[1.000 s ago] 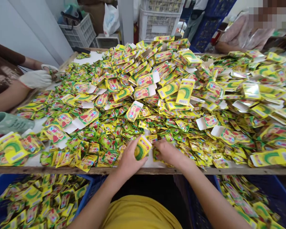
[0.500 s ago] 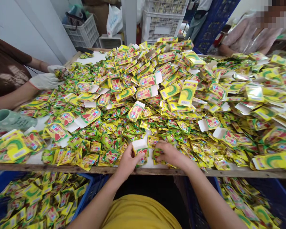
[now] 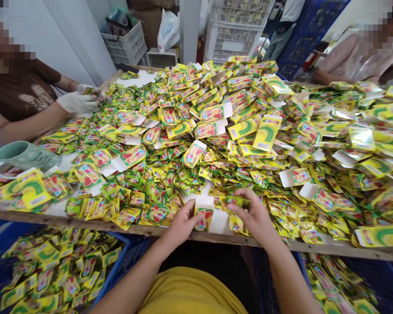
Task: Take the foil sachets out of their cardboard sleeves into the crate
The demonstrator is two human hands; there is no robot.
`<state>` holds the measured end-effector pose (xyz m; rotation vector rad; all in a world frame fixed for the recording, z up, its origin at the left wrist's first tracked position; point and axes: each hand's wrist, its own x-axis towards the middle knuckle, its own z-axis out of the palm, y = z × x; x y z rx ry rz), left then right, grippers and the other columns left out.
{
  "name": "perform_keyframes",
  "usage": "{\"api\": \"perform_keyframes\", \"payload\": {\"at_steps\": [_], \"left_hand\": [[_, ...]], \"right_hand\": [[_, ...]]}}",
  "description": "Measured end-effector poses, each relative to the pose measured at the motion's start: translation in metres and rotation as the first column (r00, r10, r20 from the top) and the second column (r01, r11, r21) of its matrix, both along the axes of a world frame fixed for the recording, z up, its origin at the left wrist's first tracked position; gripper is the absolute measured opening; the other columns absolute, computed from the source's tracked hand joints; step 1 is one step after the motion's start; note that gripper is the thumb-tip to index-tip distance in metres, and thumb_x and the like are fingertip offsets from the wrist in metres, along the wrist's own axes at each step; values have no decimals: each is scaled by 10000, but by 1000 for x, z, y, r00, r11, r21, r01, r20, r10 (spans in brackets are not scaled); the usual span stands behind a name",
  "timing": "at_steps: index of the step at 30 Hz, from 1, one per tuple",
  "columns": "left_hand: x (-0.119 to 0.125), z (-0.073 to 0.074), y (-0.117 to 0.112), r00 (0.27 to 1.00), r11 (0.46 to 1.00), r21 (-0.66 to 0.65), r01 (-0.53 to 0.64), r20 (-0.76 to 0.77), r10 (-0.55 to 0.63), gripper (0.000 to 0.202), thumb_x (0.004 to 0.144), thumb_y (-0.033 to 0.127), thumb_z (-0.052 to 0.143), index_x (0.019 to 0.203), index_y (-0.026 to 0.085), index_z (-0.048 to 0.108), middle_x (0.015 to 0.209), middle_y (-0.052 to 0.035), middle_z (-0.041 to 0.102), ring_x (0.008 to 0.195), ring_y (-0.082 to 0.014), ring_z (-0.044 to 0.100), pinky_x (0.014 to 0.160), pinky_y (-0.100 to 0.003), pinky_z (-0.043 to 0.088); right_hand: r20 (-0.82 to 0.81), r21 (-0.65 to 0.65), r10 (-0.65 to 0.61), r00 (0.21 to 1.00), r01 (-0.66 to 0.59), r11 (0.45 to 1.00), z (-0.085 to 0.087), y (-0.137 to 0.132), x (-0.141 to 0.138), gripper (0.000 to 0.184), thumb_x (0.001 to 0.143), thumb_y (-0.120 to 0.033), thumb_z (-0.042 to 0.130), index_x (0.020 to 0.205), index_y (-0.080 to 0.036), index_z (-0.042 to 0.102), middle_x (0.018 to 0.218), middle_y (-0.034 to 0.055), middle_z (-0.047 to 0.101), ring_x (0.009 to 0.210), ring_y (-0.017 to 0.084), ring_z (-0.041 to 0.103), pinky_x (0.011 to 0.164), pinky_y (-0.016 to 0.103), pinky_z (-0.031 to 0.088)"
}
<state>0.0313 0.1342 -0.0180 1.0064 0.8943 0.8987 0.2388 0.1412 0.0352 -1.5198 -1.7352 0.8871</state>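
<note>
My left hand (image 3: 184, 221) is closed around a small printed carton (image 3: 204, 216) with its white flap up, at the table's front edge. To the right, my right hand (image 3: 253, 213) pinches a small green-and-yellow sachet (image 3: 237, 201) just above the table, apart from the carton. Loose sachets (image 3: 157, 212) in yellow, green and red lie to the left of my hands and more lie to the right. Behind them rises a large heap of yellow cartons (image 3: 212, 113), many with white flaps showing.
Blue crates (image 3: 126, 248) full of cartons stand below the table edge (image 3: 124, 229) on both sides. A green mug (image 3: 26, 155) is at left. A co-worker's gloved hands (image 3: 78, 102) handle sachets; another person (image 3: 340, 61) sits at right. White crates (image 3: 236, 41) are stacked behind.
My right hand has lifted off the table with a sachet between its fingers. The left hand keeps hold of the carton. The whole view has shifted slightly.
</note>
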Motion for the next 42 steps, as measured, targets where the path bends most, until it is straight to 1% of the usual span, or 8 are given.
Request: {"api": "perform_keyframes", "payload": {"at_steps": [3, 7, 11, 14, 25, 32, 39, 42], "left_hand": [[2, 0, 0, 999, 998, 61, 33, -22, -32, 228, 814, 288, 621, 1003, 167, 578, 902, -18, 620, 849, -163, 563, 781, -258, 443], [1, 1, -3, 983, 990, 137, 31, -184, -6, 148, 807, 289, 632, 860, 156, 594, 703, 32, 496, 677, -119, 450, 634, -212, 370], [2, 3, -6, 987, 987, 155, 44, -158, -19, 208, 825, 274, 607, 999, 160, 599, 716, 33, 468, 672, -117, 415, 630, -216, 341], [3, 6, -6, 986, 987, 162, 19, -165, 8, 177, 821, 276, 616, 944, 150, 605, 698, 35, 441, 661, -112, 387, 617, -214, 318], [1, 3, -4, 997, 995, 100, 18, -82, -10, 211, 808, 326, 640, 920, 150, 611, 792, -2, 541, 784, -150, 491, 723, -237, 390], [6, 2, -6, 988, 995, 88, -42, -147, 54, 276, 780, 375, 658, 944, 155, 632, 783, -1, 572, 775, -160, 501, 722, -244, 408], [3, 3, -8, 988, 992, 125, -13, -154, 32, 314, 800, 361, 646, 1042, 161, 642, 885, -26, 630, 833, -182, 540, 766, -261, 426], [3, 6, -8, 990, 989, 151, 5, -138, 17, 337, 806, 345, 647, 1096, 174, 636, 982, -35, 650, 907, -197, 555, 836, -279, 428]], "right_hand": [[-104, 115, 31, 994, -19, 993, 14, 1, -15, 172, 891, -268, 537, 1057, -234, 505, 953, 28, 600, 855, 177, 584, 735, 286, 460], [191, 141, 234, 953, -262, 955, 20, 8, -35, 153, 880, -130, 488, 998, -204, 550, 952, 61, 580, 909, 196, 554, 787, 315, 448], [519, 33, 311, 796, -382, 923, 28, 10, -43, 188, 817, -44, 483, 876, -186, 592, 917, 77, 555, 872, 222, 533, 739, 334, 436], [585, 6, 366, 724, -455, 891, 36, 11, -44, 288, 755, 18, 481, 952, -171, 572, 956, 84, 560, 921, 230, 530, 781, 341, 428], [401, 176, 322, 858, -417, 892, 11, 8, -35, 127, 901, -153, 514, 817, -185, 603, 809, 44, 578, 779, 176, 538, 693, 293, 429], [497, 177, 303, 813, -436, 882, 14, 0, -41, 132, 864, -233, 602, 753, -203, 667, 1167, 86, 593, 1174, 312, 414, 909, 485, 374], [298, 265, 190, 936, -272, 925, 0, -7, -36, 77, 866, -242, 603, 900, -209, 664, 1126, 100, 586, 1117, 265, 472, 922, 455, 410], [333, 194, 275, 902, -351, 916, 0, -7, -36, 111, 871, -248, 595, 827, -223, 694, 1154, 94, 589, 1169, 283, 442, 941, 479, 399]]}}
